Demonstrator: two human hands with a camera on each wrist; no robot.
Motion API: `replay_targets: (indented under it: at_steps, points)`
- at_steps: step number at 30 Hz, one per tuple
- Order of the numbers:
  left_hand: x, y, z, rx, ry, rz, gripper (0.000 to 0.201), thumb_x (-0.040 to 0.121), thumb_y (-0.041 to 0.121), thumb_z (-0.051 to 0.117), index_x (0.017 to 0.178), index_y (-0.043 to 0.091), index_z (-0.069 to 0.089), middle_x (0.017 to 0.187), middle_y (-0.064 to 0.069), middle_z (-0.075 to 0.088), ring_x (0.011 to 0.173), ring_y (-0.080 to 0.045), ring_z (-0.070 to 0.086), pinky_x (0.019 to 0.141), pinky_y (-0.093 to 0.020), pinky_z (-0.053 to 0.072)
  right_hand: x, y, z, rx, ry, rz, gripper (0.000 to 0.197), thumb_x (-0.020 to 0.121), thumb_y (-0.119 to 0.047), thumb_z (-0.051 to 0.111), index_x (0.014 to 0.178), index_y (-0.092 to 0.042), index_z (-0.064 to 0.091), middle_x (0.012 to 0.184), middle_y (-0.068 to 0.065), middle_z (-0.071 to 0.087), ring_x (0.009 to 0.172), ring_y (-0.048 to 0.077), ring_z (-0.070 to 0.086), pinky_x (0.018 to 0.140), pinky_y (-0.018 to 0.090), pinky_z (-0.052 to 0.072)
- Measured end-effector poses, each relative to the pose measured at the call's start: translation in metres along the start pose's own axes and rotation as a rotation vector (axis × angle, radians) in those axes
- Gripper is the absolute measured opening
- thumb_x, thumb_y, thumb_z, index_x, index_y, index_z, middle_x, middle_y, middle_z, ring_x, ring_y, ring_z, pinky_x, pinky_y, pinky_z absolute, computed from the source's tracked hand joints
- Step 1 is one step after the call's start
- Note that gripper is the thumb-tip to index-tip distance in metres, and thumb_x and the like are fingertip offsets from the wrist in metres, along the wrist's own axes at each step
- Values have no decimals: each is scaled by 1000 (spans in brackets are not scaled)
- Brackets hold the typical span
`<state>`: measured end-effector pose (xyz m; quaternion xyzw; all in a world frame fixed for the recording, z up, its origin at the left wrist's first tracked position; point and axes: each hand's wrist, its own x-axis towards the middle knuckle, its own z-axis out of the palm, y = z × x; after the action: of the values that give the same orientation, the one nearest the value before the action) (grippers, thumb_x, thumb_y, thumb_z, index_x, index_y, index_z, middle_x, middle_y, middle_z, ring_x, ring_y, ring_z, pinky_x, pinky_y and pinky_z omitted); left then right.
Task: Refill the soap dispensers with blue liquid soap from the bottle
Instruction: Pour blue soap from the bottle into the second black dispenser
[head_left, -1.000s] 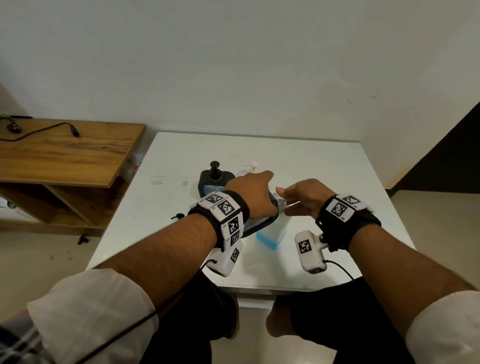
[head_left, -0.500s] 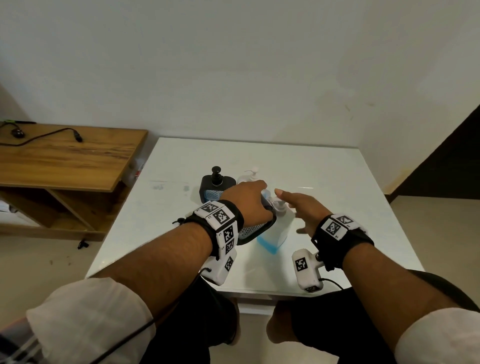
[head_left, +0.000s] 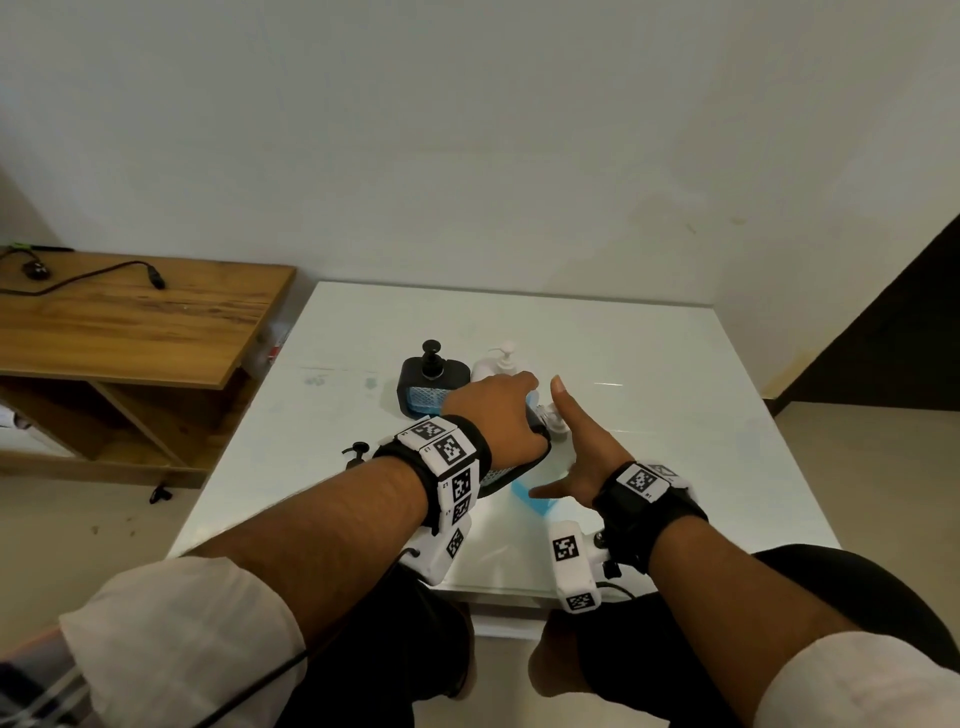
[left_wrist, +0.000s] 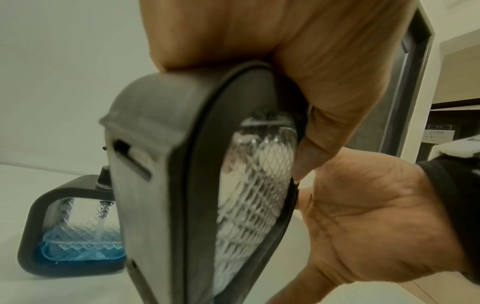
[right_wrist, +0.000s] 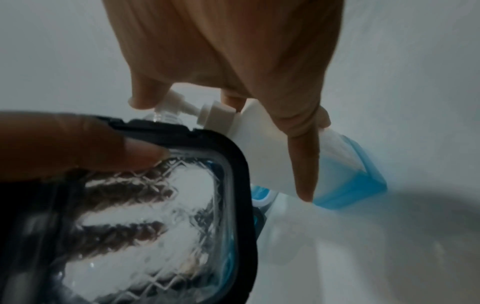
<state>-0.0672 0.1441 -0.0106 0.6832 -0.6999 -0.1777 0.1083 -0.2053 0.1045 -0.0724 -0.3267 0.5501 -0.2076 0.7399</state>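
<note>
Currently two hands are seen over the near half of the white table (head_left: 649, 364), plus two black-framed dispensers, one refill bottle, one white pump bottle and one loose pump head.

Nearest: the left hand (head_left: 498, 415) is wrapped around the first black dispenser (left_wrist: 202, 185), thumb on one face, fingers curled behind; those fingers are visible through its patterned clear window in the right wrist view. This dispenser is held tilted off the table and its window reads clear, with no blue level seen. Its neck is uncapped.

Just right of it, the right hand (head_left: 576, 447) is held with fingers spread and mostly straight, index finger laid along the soap bottle (right_wrist: 345, 174), thumb near its white pump nozzle. Nothing is gripped; contact only. The bottle is tilted, nozzle at the dispenser's open neck, blue liquid pooled in its lower end.

A loose black pump head (head_left: 357, 451) is lying on the table left of the left wrist.

Further back, the second black dispenser (head_left: 428, 387) is standing upright, pump fitted, with blue liquid across its base. A white pump bottle (head_left: 498, 361) is standing just beside it on the right.

Far left: a wooden shelf (head_left: 130, 322) with a black cable (head_left: 93, 275) on top.
</note>
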Motion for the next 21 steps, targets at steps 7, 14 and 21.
replay_targets:
  at_steps: [7,14,21]
  points:
    - [-1,6,-1,-51,8,8,51,78,43,62,125,27,49,101,6,64,90,-17,62,80,-34,54,9,8,8,165,66,-114,83,61,-71,79,129,-26,63,122,9,70,113,34,65,99,58,48]
    - [0,5,-2,-48,-7,-20,58,78,40,63,131,25,45,104,5,63,89,-16,59,77,-30,52,11,7,11,195,83,-118,66,73,-68,71,119,-21,65,112,11,73,107,33,67,89,51,54]
    - [3,8,0,1,-15,-16,51,77,41,62,123,25,48,99,4,63,87,-17,61,78,-36,56,16,10,11,162,97,-126,74,70,-75,70,124,-26,62,118,9,70,112,34,65,99,56,48]
